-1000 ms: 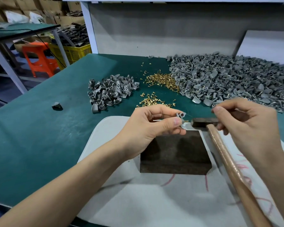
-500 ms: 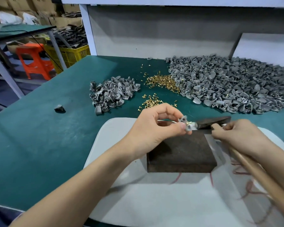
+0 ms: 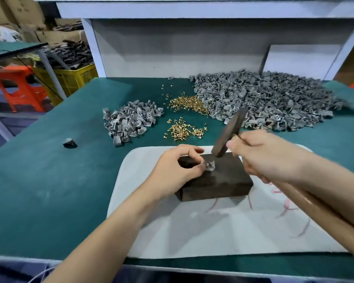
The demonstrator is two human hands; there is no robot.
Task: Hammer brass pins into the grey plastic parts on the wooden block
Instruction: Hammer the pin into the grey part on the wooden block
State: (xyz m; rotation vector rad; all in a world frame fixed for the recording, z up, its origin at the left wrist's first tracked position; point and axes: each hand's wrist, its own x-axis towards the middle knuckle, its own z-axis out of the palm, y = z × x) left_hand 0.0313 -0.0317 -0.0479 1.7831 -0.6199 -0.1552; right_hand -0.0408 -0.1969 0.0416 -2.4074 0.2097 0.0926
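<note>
A dark wooden block (image 3: 219, 180) lies on a white mat (image 3: 223, 227). My left hand (image 3: 176, 170) pinches a small grey plastic part (image 3: 271, 165) down on the block's top near its far left edge. My right hand (image 3: 268, 156) grips a hammer (image 3: 229, 131) close to its dark head; the wooden handle runs back under my right forearm. The head is tilted, its lower end just above the block right of the part. Any pin in the part is too blurred to make out.
On the green table behind the mat lie loose brass pins (image 3: 184, 131), a small heap of grey parts (image 3: 131, 121) at the left, a large heap (image 3: 264, 103) at the right. A single grey part (image 3: 69, 142) sits far left. A white wall backs the bench.
My left hand brought the grey part down from the air onto the block. My right hand swung the hammer head from lying flat behind the block to tilted over it.
</note>
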